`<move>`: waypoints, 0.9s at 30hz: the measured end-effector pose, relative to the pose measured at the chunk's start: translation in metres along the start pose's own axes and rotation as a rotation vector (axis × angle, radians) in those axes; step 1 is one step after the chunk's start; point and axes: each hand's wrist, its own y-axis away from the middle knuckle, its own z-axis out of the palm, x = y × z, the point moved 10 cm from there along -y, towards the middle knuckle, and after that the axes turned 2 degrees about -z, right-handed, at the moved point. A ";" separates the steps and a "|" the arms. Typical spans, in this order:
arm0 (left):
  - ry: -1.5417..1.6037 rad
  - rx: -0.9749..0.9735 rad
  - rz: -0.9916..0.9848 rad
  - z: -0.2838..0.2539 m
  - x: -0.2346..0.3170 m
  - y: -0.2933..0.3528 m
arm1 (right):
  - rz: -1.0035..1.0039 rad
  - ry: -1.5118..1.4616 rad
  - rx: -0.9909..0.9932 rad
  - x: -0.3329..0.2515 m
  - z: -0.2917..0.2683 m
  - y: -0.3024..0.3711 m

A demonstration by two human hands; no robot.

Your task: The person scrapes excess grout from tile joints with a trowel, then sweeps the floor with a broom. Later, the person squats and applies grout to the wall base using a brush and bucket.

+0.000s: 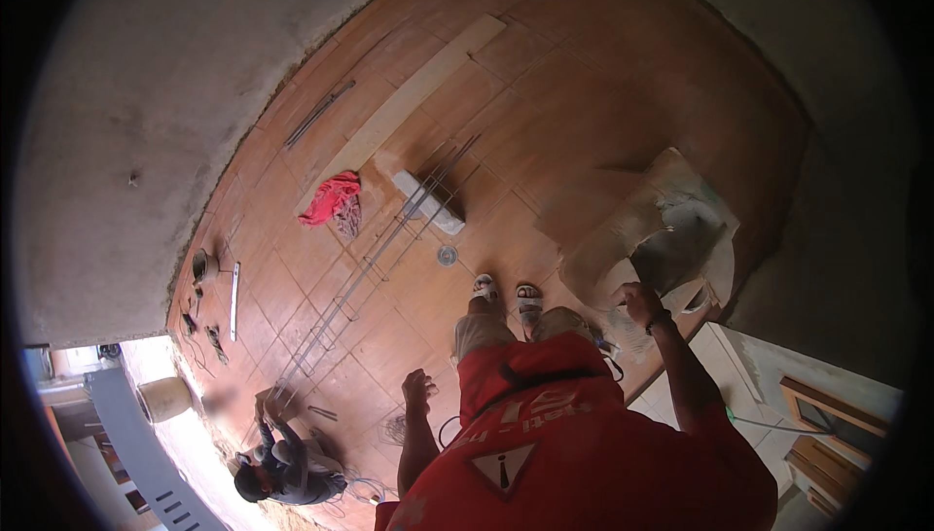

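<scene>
My left hand (pixel 418 390) hangs beside my red shirt, its fingers curled and nothing visible in them. To the right, my right hand (pixel 639 304) is closed near the close edge of a large crumpled sheet (pixel 593 244); whether it grips anything is hidden. A grey heap, apparently powder, (pixel 689 225) lies on that sheet. My sandalled feet (pixel 506 296) stand on the tiles. Ahead of them, a long cage of thin steel bars (pixel 375 257) stretches diagonally, its far end over a pale block (pixel 428 202). At its lower left end another person (pixel 292 463) crouches, hands by the bars.
A red cloth (pixel 334 202) and a long pale plank (pixel 413 93) lie beyond the bars. Loose rods (pixel 319 115), a white straight strip (pixel 234 300) and a bucket (pixel 202 265) are toward the left wall. A small round disc (pixel 447 255) sits ahead of my feet.
</scene>
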 end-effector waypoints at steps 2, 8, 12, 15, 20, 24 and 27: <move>-0.093 -0.059 -0.017 0.006 0.021 -0.026 | 0.123 -0.004 -0.095 0.025 0.003 -0.010; -0.278 -0.143 -0.154 0.006 0.098 -0.093 | 0.484 -0.003 0.059 0.088 0.062 0.046; -0.436 -0.150 -0.073 0.011 0.210 -0.142 | 0.927 -0.448 -0.187 0.047 0.110 0.075; -0.518 -0.145 0.016 0.037 0.307 -0.174 | 1.020 -0.745 -0.041 0.052 0.157 0.057; -0.528 -0.230 0.188 0.161 0.457 -0.189 | 1.075 -0.882 0.066 0.069 0.126 -0.012; -0.720 -0.341 0.253 0.331 0.536 -0.155 | 1.072 -0.933 0.167 0.117 0.039 -0.078; -0.770 -0.440 0.236 0.444 0.571 -0.097 | 0.948 -0.904 0.282 0.147 -0.050 -0.130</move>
